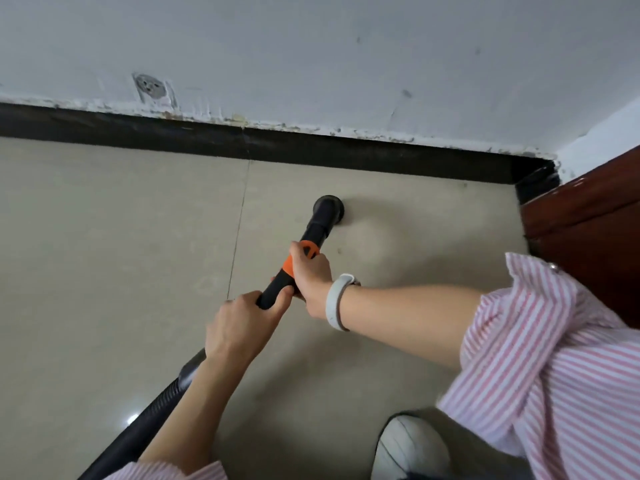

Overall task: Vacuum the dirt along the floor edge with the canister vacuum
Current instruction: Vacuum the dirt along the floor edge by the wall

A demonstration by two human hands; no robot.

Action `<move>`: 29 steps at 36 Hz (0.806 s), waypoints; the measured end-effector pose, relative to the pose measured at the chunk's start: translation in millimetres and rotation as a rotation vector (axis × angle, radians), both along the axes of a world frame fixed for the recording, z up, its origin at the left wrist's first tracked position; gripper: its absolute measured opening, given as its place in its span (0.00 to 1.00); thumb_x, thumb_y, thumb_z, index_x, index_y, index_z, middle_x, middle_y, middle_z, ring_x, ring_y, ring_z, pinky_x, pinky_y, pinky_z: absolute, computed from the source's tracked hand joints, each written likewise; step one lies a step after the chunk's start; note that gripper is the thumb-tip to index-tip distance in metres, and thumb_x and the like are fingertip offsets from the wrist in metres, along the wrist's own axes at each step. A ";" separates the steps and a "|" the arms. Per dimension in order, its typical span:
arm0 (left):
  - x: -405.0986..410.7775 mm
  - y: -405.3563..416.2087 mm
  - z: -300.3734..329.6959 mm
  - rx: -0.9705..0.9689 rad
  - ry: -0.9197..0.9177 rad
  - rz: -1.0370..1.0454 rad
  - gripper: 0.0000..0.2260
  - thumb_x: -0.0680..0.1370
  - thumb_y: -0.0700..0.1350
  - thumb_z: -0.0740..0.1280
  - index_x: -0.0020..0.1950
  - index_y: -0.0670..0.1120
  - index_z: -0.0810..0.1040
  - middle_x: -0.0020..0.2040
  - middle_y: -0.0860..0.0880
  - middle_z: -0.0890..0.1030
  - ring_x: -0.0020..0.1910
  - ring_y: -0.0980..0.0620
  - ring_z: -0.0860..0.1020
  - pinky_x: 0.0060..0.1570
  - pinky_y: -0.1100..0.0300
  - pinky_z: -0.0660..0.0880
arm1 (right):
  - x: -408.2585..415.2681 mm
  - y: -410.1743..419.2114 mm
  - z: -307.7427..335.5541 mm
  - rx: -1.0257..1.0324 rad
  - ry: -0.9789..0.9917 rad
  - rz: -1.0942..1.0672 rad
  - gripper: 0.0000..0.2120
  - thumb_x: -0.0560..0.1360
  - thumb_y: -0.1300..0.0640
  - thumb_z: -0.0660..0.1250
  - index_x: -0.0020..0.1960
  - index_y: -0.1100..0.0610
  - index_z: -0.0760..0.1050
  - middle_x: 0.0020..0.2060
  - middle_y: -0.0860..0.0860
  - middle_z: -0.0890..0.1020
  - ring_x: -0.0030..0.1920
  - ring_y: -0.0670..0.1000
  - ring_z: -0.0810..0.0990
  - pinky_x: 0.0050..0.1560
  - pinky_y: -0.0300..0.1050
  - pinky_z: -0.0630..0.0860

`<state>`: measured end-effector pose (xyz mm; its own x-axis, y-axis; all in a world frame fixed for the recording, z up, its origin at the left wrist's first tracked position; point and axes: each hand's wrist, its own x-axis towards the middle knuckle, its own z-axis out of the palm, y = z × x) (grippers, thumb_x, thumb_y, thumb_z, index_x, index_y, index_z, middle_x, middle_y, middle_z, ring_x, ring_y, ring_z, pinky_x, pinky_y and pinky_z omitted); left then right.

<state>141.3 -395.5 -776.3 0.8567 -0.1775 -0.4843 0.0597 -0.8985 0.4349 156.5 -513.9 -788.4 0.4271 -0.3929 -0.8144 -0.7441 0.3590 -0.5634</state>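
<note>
Both hands' fingers (282, 292) — round wand (313, 237)

The round black nozzle (329, 209) of the black-and-orange vacuum wand (298, 265) rests on the beige tiled floor (104, 237), near the black baseboard (311, 150) that runs along the foot of the white plaster wall (311, 46) behind it. The right hand (310, 271) grips the wand ahead of the left hand (239, 327), and the black ribbed hose (152, 414) trails back to the lower left. A dark red wooden cabinet (588, 216) stands at the right, and a white shoe (408, 448) lies at the bottom, right of the hose.
</note>
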 end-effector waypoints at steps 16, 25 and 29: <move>-60.4 -107.7 6.1 0.000 0.142 -0.541 0.25 0.72 0.71 0.54 0.33 0.51 0.71 0.34 0.51 0.77 0.38 0.48 0.79 0.40 0.56 0.75 | -119.7 -104.6 10.7 -0.114 0.144 -0.410 0.14 0.78 0.48 0.59 0.39 0.56 0.67 0.40 0.55 0.77 0.46 0.57 0.79 0.47 0.50 0.80; -89.2 -158.9 -0.6 -0.028 0.184 -0.716 0.25 0.73 0.71 0.54 0.42 0.52 0.77 0.36 0.51 0.78 0.38 0.50 0.79 0.40 0.57 0.76 | -162.5 -147.5 11.0 -0.174 0.178 -0.551 0.12 0.79 0.50 0.58 0.50 0.60 0.69 0.37 0.54 0.74 0.45 0.57 0.76 0.47 0.51 0.76; -91.1 -188.4 -3.9 -0.041 0.161 -0.737 0.24 0.74 0.71 0.54 0.43 0.51 0.76 0.36 0.51 0.78 0.37 0.50 0.79 0.37 0.59 0.75 | -163.0 -174.5 9.1 -0.171 0.157 -0.598 0.12 0.79 0.50 0.58 0.50 0.60 0.69 0.38 0.54 0.74 0.46 0.58 0.77 0.47 0.51 0.76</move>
